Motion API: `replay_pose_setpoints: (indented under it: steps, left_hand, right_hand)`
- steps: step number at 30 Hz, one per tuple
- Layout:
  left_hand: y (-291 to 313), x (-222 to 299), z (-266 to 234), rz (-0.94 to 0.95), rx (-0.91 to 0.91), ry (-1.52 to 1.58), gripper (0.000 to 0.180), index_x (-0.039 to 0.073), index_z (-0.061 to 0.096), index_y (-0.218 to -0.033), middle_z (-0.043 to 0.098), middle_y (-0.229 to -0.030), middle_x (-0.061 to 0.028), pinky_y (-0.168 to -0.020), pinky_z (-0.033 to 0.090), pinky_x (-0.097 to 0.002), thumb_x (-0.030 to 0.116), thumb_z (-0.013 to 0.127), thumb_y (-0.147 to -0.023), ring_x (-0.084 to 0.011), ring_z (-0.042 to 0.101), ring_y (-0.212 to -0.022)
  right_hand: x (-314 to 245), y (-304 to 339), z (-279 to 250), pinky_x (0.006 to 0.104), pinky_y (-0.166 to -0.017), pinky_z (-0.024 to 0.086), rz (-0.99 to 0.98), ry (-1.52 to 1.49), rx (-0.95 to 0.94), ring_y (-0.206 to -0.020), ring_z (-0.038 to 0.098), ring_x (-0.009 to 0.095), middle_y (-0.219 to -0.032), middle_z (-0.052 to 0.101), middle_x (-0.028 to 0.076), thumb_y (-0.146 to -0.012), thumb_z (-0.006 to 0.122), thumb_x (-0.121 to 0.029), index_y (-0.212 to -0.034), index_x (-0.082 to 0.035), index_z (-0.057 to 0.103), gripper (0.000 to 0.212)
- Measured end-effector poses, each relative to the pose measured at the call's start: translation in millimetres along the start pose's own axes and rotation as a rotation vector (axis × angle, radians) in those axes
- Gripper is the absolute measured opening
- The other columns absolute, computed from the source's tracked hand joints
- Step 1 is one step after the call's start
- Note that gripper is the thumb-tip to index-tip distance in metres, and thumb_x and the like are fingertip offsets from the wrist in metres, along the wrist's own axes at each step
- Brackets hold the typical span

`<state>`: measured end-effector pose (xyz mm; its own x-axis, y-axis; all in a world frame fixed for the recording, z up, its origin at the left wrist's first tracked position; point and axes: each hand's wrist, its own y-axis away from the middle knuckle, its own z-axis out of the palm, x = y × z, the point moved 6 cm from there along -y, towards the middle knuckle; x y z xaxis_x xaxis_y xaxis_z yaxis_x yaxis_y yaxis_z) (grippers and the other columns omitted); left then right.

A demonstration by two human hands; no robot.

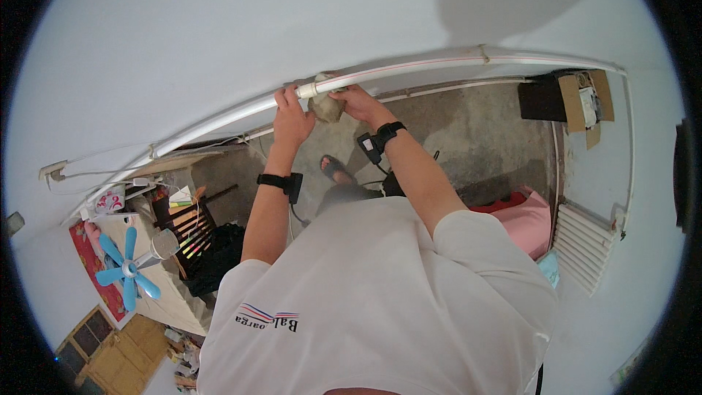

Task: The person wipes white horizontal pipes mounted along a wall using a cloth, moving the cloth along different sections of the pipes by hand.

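A long white pipe (409,68) with a thin red stripe runs along the wall in front of me, with a cream coupling (306,91) near its middle. My left hand (293,118) is closed on the pipe just left of that coupling, its fingers over the top. A crumpled grey-green cloth (327,108) hangs around the pipe to the right of the coupling, with a bit showing above it. My right hand (358,104) grips the cloth's right side beneath the pipe; some of its fingers are hidden. Black straps with small devices circle both wrists.
A lower pipe (468,85) follows the wall's foot. At right are an open cardboard box (574,102), a white radiator (585,241) and pink fabric (526,225). To the left, a blue-bladed fan (129,268) stands by a table (179,300) and dark wooden chair (191,230).
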<state>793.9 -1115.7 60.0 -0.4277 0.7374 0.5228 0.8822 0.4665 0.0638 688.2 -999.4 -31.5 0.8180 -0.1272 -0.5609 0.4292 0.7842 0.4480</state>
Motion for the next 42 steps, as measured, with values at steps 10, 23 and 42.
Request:
replay_pose_setpoints:
  steps: [10, 23, 42]
  left_hand:
    - [0, -3, -4, 0.005, 0.037, 0.008, 0.073, 0.004, 0.033, -0.138, 0.033, -0.136, -0.0280, -0.088, 0.051, -0.0531, 0.011, 0.070, -0.075, -0.0525, 0.052, -0.112]
    - [-4, 0, 0, 0.022, 0.071, 0.002, 0.070, 0.001, 0.034, -0.134, 0.033, -0.131, -0.0278, -0.091, 0.049, -0.0521, 0.007, 0.071, -0.074, -0.0519, 0.050, -0.111]
    - [-4, -19, 11, -0.068, 0.038, -0.017, 0.084, 0.000, 0.028, -0.142, 0.027, -0.141, -0.0316, -0.091, 0.050, -0.0512, 0.017, 0.076, -0.076, -0.0523, 0.051, -0.115]
  right_hand:
    - [-65, 46, -89, 0.0397, -0.109, 0.043, -0.176, -0.117, 0.193, -0.126, 0.049, 0.027, -0.135, 0.051, 0.014, -0.091, 0.059, 0.003, -0.137, 0.001, 0.042, 0.049]
    - [-138, 120, -199, 0.0522, -0.106, 0.044, -0.480, -0.382, 0.380, -0.124, 0.052, 0.032, -0.131, 0.054, 0.010, -0.092, 0.061, -0.001, -0.134, -0.010, 0.045, 0.046]
    - [-156, 182, -177, 0.0392, -0.103, 0.045, -0.074, 0.420, 0.436, -0.124, 0.052, 0.028, -0.135, 0.053, 0.015, -0.086, 0.069, -0.005, -0.146, 0.002, 0.035, 0.069]
